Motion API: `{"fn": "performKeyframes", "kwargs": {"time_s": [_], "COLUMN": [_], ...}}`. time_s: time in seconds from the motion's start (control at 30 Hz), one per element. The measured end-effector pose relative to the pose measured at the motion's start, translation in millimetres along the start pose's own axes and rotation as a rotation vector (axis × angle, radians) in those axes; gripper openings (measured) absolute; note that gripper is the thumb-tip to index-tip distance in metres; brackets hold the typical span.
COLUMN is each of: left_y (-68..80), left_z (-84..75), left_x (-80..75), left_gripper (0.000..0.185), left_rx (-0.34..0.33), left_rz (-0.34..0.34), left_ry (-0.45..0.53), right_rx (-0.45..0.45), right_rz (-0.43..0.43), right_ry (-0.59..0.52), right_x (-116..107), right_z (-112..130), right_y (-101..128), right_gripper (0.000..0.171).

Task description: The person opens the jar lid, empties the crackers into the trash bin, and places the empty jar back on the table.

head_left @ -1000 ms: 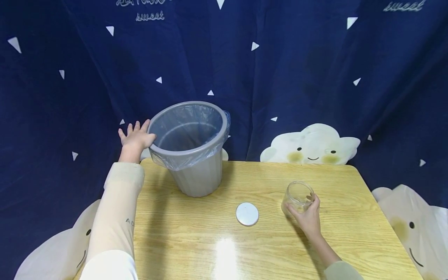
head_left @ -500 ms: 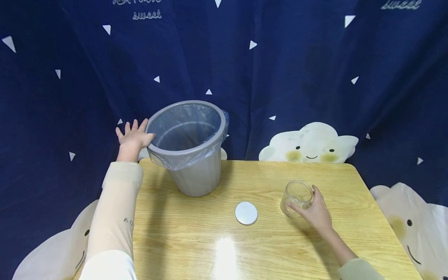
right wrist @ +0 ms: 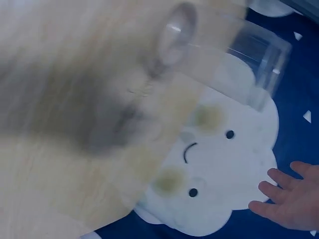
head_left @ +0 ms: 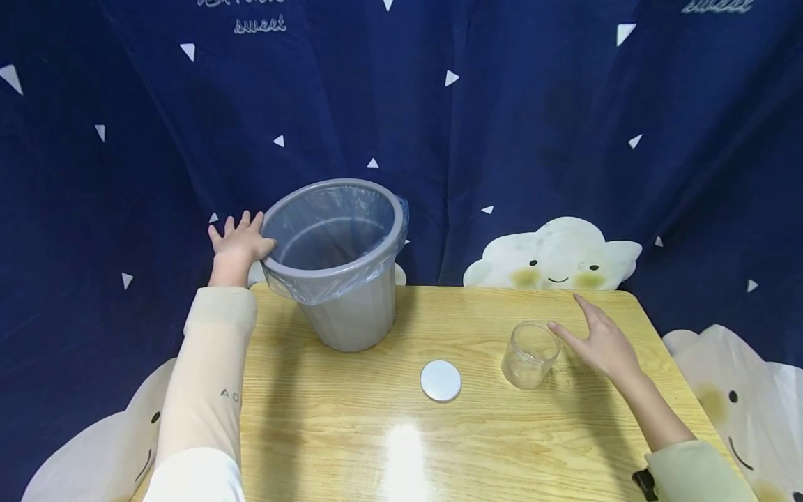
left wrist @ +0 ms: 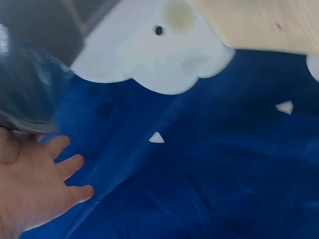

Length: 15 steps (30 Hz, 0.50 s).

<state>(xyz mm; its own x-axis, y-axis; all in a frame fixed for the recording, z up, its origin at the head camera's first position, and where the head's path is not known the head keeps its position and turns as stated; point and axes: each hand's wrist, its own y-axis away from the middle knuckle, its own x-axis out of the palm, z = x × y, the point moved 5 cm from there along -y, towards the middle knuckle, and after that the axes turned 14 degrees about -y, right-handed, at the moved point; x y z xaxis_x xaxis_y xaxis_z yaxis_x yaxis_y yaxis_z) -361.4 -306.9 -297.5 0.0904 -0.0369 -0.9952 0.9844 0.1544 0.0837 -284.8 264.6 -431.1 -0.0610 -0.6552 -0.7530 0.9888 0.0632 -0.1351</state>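
Bin (head_left: 341, 268) first: it stands at the back-left corner of the wooden table (head_left: 477, 446), grey, lined with a clear bag, and tipped a little toward you. Your left hand (head_left: 240, 242) rests against the outside of its rim at the left, fingers straight and fanned apart, thumb touching the rim; the left wrist view shows the same loose, spread fingers (left wrist: 65, 167) beside the dark rim. I judge a flat palm braces it only from one side, so press inward evenly if you want it steady.

Next in size, the glass jar (head_left: 530, 353) stands upright, lidless, right of the table's middle and nearer the right edge than the left. Your right hand (head_left: 602, 339) hovers just beside it on the right, fingers straight and spread, holding nothing; whether a fingertip grazes the glass I cannot tell. The right wrist view is blurred, showing only the jar's clear wall (right wrist: 249, 64) and parted fingertips (right wrist: 281, 191).

Smallest, the round white lid (head_left: 440, 381) lies flat near the table's middle, just left of the jar and apart from it.
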Motion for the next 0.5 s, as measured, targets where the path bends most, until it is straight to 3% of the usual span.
{"fn": "performKeyframes", "kwargs": {"time_s": [0.1,0.2,0.5], "left_y": [0.9,0.9,-2.7], "left_z": [-8.7,-23.7,-96.0], "left_x": [-4.9,-10.2,-20.5], "left_gripper": [0.071,0.072,0.074], "left_rx": [-0.003,0.014,0.117], "left_rz": [0.014,-0.020,-0.178], "left_ry": [0.033,0.046,-0.014], "right_rx": [-0.042,-0.055,-0.104], "right_rz": [-0.045,-0.075,-0.132], "right_ry": [-0.006,-0.002,0.065], "right_x": [-10,-18,-38], "right_z": [7,11,23], "right_y": [-6,-11,-28], "right_gripper": [0.083,0.082,0.085]}}
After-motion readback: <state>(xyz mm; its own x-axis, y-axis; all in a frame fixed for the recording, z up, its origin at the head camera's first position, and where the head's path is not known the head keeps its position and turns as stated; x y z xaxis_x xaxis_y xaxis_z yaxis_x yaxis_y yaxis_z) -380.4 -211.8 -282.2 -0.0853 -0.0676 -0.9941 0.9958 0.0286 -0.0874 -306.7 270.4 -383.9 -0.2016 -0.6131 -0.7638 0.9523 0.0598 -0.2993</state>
